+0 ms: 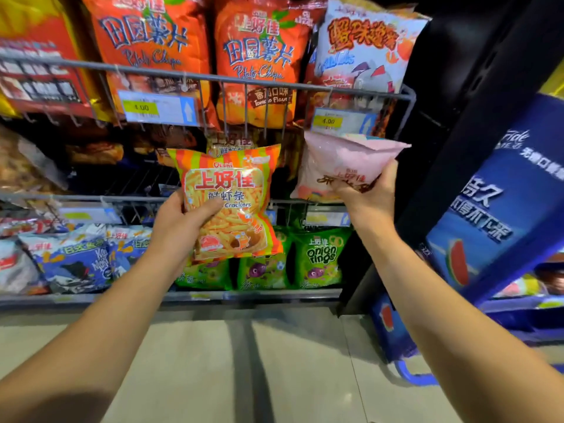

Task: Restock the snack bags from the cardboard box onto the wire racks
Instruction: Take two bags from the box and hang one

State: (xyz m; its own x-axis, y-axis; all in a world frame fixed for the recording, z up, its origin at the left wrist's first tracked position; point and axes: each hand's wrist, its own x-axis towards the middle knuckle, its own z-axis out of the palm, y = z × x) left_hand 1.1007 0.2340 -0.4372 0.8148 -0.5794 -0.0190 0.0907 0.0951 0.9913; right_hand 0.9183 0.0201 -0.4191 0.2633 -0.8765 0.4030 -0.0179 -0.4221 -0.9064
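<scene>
My left hand (180, 221) grips an orange-and-green striped bag of prawn crackers (232, 203) by its left edge, upright in front of the middle wire rack (91, 198). Another bag of the same kind (229, 145) stands in the rack right behind it. My right hand (370, 195) grips a pink snack bag (341, 166) from below, at the right end of the same rack, just under the upper rack's price tag (335, 122). No cardboard box is in view.
The upper wire rack (213, 77) holds orange potato chip bags (259, 56) and a white bag (366, 47). Below, green onion ring bags (320, 257) and blue-white bags (76, 261) fill the bottom rack. A black post and a blue display (488, 209) stand to the right. Tiled floor lies underneath.
</scene>
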